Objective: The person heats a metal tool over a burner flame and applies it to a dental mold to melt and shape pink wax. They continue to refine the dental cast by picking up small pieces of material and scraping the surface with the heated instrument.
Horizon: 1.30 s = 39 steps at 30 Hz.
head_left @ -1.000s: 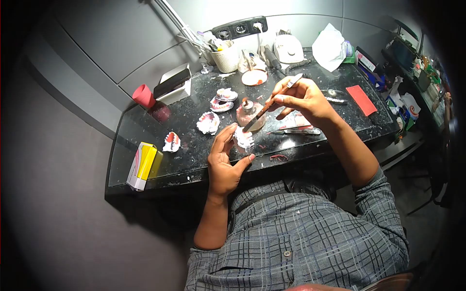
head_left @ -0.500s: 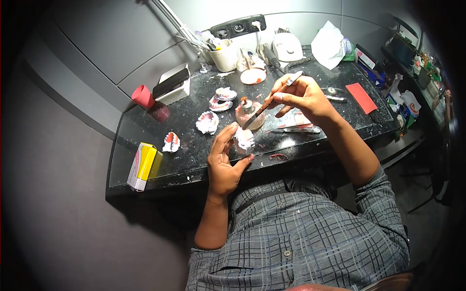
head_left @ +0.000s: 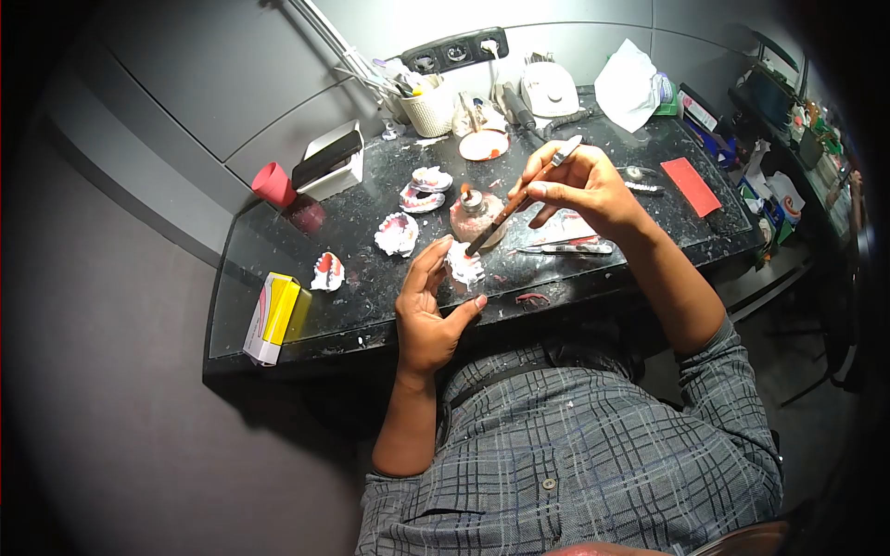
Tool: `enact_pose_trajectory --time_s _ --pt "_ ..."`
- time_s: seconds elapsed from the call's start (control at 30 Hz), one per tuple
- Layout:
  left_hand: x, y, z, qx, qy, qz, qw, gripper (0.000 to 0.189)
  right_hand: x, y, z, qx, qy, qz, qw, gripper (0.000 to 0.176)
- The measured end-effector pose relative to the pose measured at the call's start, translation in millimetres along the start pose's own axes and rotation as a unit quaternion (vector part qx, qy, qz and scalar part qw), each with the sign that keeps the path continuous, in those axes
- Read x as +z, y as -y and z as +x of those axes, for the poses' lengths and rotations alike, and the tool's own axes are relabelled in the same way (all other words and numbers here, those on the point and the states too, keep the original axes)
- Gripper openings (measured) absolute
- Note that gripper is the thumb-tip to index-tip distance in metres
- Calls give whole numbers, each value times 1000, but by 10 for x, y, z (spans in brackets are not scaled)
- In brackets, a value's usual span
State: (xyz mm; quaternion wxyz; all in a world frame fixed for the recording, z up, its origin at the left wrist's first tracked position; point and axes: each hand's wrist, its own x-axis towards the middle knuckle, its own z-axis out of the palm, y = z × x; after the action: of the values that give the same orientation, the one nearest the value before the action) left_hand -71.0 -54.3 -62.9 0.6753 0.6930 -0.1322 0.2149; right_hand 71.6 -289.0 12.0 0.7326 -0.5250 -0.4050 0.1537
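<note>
My left hand holds a white plaster dental model between thumb and fingers above the front of the bench. In my right hand is a wax knife with a brown handle, gripped between thumb and fingers. Its dark end meets the top of the model, where a bit of pink shows. Just behind the model stands a glass spirit lamp with a small orange flame. More plaster models with pink wax, one pair and a single one, sit to the left.
A yellow and white box stands at the left front edge, near a small model. A pink cup and a tool holder are behind. Right of the lamp lie a metal instrument and a red wax sheet.
The wax knife has come down so its dark end now touches the model; half a second ago it was slightly above it. My left hand stays nearly still.
</note>
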Motion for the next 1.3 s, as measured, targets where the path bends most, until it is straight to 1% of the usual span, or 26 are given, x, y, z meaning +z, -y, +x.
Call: enact_pose_trajectory --time_s 0.27,0.33,0.47,0.57,0.63,0.77,0.83,1.23,1.3 --pt "-2 -4 -1 -6 0 0 1000 75 -3 4 -1 -7 15 -2 1000 15" --pt "-4 1 -4 -9 -2 4 1000 75 -10 -16 -2 -10 -2 4 1000 16" --pt "-1 1 -1 -5 -1 2 1000 75 -7 5 -11 -7 5 -3 1000 16" --pt "-3 -2 -4 -12 0 -2 1000 75 13 -2 -1 -10 -8 0 1000 16" --pt "3 -8 -1 -7 2 8 1000 75 24 -1 -1 -7 3 -5 1000 16" --pt "3 -41 11 8 3 35 999 75 2 -32 6 2 -5 0 1000 15" --pt "12 -60 19 29 10 55 998 77 -8 -38 1 -3 -2 -18 1000 15" --pt "1 -61 20 32 16 58 998 77 36 -10 -4 7 -29 -23 999 15" --pt "7 -67 19 31 13 57 998 77 21 -7 -7 4 -11 -20 1000 15"
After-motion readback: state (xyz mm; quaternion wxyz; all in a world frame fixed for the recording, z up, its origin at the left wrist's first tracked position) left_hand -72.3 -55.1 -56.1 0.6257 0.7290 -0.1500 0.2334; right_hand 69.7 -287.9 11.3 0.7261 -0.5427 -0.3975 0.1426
